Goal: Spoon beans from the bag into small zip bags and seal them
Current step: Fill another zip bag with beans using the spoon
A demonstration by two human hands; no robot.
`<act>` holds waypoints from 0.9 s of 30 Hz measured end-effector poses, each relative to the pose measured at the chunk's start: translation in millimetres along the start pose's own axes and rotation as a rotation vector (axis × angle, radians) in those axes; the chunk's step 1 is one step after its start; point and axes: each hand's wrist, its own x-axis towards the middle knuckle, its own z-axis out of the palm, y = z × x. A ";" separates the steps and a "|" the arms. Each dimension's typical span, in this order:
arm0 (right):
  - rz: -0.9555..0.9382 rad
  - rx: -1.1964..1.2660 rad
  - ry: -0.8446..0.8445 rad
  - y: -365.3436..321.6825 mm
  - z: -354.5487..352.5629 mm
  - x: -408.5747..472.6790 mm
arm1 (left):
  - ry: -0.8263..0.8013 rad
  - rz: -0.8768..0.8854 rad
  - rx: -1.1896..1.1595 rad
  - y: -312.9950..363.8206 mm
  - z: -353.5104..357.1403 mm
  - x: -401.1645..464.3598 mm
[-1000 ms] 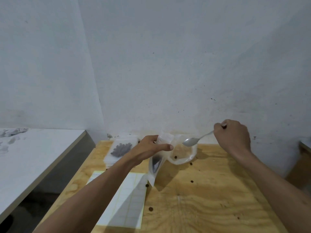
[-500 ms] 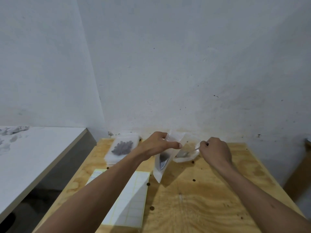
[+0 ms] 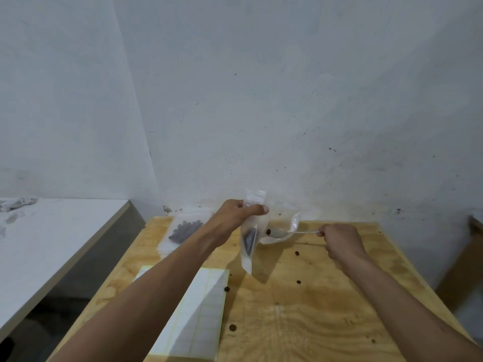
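Observation:
My left hand pinches a small clear zip bag near its top, above the wooden table. The bag hangs down with dark beans in its lower part. My right hand grips the handle of a metal spoon. The spoon's bowl lies inside the open clear bean bag at the back of the table, just right of the zip bag, with a bean or two beside it.
A stack of zip bags, the top one filled with dark beans, lies at the table's back left. A white label sheet lies near my left forearm. Several loose beans dot the wood. A white counter stands left.
My right hand dropped from a raised position and brought the spoon's bowl down into the bean bag. My left hand lifted the zip bag slightly higher.

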 end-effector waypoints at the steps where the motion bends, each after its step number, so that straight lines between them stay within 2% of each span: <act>1: -0.005 0.008 0.017 -2.8 -6.1 1.5 | 0.009 0.001 -0.022 0.7 0.5 2.3; 10: -0.042 -0.025 0.122 -24.5 -61.6 9.1 | -0.031 0.001 -0.011 7.3 36.3 20.3; 16: -0.031 0.027 0.126 -39.7 -76.1 -0.5 | -0.029 0.027 0.006 9.2 30.4 8.9; 22: -0.060 0.101 0.095 -70.6 -76.6 -14.5 | 0.048 0.038 -0.022 7.9 7.6 -13.3; 27: -0.119 0.143 0.053 -92.8 -68.9 -25.1 | 0.065 0.024 0.084 5.3 4.5 -24.5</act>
